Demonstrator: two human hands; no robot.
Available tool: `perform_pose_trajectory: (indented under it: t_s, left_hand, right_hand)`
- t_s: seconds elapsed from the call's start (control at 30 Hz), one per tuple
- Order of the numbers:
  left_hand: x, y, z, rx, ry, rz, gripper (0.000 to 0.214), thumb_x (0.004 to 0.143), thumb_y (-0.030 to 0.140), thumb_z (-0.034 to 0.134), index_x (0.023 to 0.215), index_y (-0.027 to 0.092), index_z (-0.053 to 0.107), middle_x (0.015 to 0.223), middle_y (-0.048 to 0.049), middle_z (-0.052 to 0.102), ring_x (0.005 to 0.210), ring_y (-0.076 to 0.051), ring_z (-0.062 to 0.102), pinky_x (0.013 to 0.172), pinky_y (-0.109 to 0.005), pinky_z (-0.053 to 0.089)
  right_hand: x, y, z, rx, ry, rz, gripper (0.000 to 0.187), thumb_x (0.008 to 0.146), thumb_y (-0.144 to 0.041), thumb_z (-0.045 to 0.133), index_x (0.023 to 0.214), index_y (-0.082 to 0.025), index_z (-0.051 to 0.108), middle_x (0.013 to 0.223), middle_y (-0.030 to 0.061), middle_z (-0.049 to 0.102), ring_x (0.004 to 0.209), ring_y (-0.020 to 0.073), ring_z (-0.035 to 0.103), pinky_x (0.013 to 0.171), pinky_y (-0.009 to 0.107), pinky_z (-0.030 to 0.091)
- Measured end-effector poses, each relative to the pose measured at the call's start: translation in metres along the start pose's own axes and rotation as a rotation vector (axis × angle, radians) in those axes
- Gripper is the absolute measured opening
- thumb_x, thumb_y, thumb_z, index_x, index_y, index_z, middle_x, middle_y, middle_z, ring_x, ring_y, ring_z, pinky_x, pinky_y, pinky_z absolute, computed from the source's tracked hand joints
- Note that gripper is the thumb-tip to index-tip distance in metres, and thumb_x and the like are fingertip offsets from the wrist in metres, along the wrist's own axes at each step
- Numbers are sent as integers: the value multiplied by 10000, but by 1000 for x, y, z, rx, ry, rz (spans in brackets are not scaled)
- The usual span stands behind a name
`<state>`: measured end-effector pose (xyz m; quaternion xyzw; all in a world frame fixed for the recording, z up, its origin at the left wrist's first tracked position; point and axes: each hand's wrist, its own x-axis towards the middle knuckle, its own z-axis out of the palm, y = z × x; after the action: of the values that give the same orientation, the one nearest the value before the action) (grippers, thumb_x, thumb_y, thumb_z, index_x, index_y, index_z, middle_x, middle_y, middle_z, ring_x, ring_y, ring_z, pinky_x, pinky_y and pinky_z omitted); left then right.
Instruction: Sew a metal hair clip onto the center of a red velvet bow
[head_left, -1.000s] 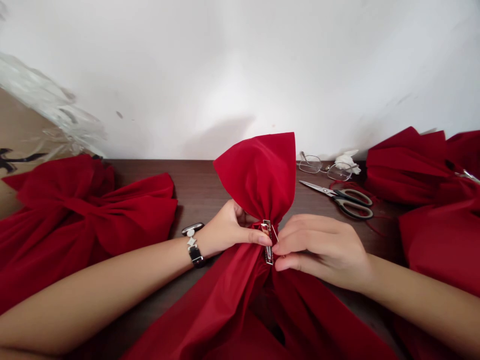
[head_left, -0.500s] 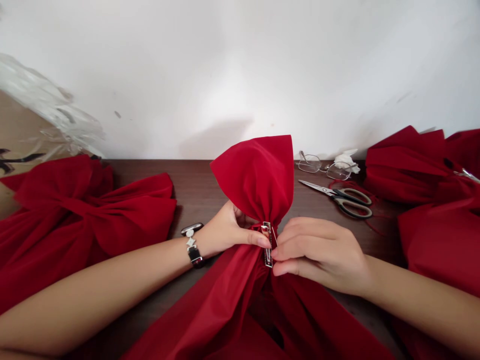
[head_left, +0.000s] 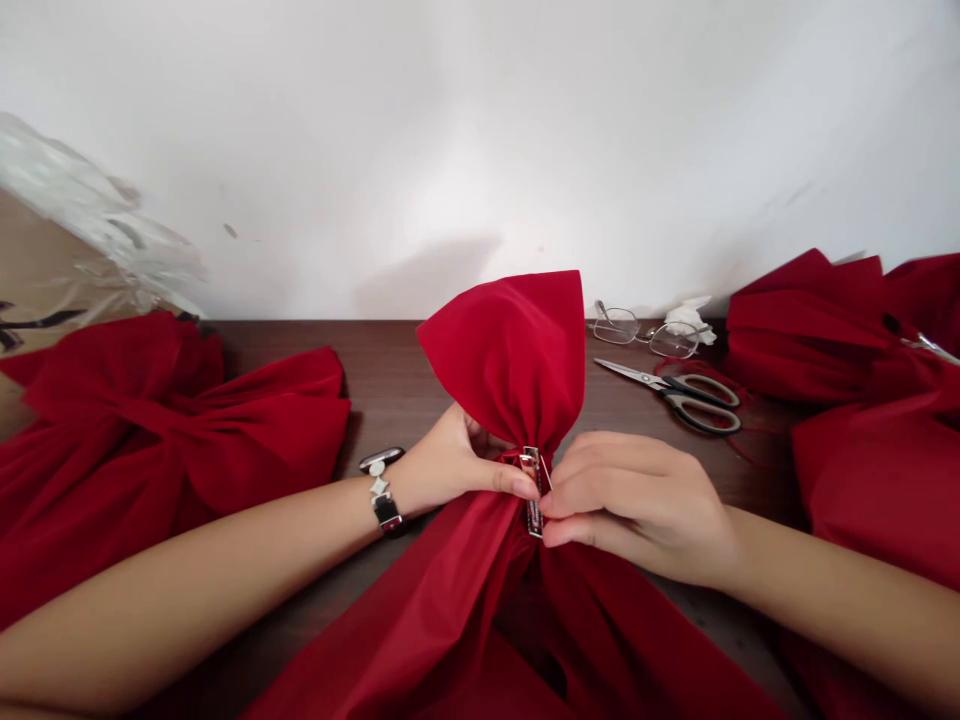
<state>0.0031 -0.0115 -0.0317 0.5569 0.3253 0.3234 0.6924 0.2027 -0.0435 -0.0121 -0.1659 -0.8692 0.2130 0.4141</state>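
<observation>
Pinching left hand (head_left: pixel 457 460): closed around the gathered waist of the red fabric (head_left: pixel 510 350), thumb tip pressed to the left edge of the metal clip (head_left: pixel 532 490), centre of the frame.
Right hand (head_left: pixel 637 500): curled narrow, thumb and forefinger tips squeezed onto the right edge of the metal clip, other fingers folded under; just right of centre.
Metal clip: upright, silver, set on the gathered waist, caught between the two hands' fingertips.
Red fabric: fanned upward above the clip into a broad lobe, spread downward below it into two wide tails reaching the bottom edge.
Wrist strap (head_left: pixel 382 490): black and silver, on the left wrist, lower left of centre.
Table (head_left: pixel 397 370): dark brown wood grain, under fabric and forearms.
Scissors (head_left: pixel 675 395): flat on the table, right of the lobe, blades pointing left, grey-black handles.
Glasses (head_left: pixel 645 335): clear frames, behind the scissors, near the wall.
White wad (head_left: pixel 686 318): crumpled, touching the glasses' far side.
Finished bow (head_left: pixel 172 420): red, lying at middle left.
Red pile (head_left: pixel 847 350): more folded red cloth, right edge.
Clear plastic (head_left: pixel 90 220): crinkled, upper left, over brown cardboard (head_left: pixel 37 290).
</observation>
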Motion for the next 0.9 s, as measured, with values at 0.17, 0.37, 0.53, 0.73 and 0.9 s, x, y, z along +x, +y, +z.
perform_pose_trajectory:
  t_s: [0.17, 0.37, 0.53, 0.73, 0.9]
  left_hand:
    - [0, 2, 1, 8, -10, -12, 518, 535, 290, 889, 903, 153, 551, 827, -36, 679, 788, -203, 650, 756, -322, 518]
    - [0, 2, 1, 11, 21, -15, 617, 509, 292, 898, 1001, 147, 555, 908, -52, 687, 861, -228, 650, 795, -338, 503]
    - [0, 2, 0, -22, 3, 6, 626, 529, 289, 893, 1039, 141, 563, 1027, -84, 699, 953, -240, 647, 867, -343, 483]
    - [0, 3, 0, -30, 3, 7, 591, 550, 314, 885, 1018, 138, 572, 1066, -93, 694, 979, -238, 640, 890, -342, 472]
    - [1, 2, 0, -12, -9, 1, 608, 535, 363, 890, 1003, 133, 579, 1050, -102, 699, 987, -253, 639, 912, -372, 468]
  right_hand:
    - [-2, 4, 3, -169, -29, -136, 69, 859, -161, 644, 848, -95, 631, 758, 64, 670, 719, 135, 604, 700, 260, 520]
    - [-2, 5, 3, -165, -28, -143, 69, 870, -167, 632, 871, -99, 624, 761, 63, 667, 733, 130, 614, 704, 255, 523]
    - [-1, 9, 0, -76, -48, -145, 134, 894, -218, 611, 935, -92, 625, 824, 88, 680, 794, 134, 618, 759, 268, 532]
    - [-3, 11, 2, -35, -36, -114, 83, 895, -119, 566, 941, -88, 628, 837, 99, 652, 793, 131, 591, 733, 253, 522]
    - [-6, 11, 5, -46, -6, -112, 86, 915, -152, 546, 923, -116, 624, 823, 77, 647, 782, 118, 589, 742, 245, 510]
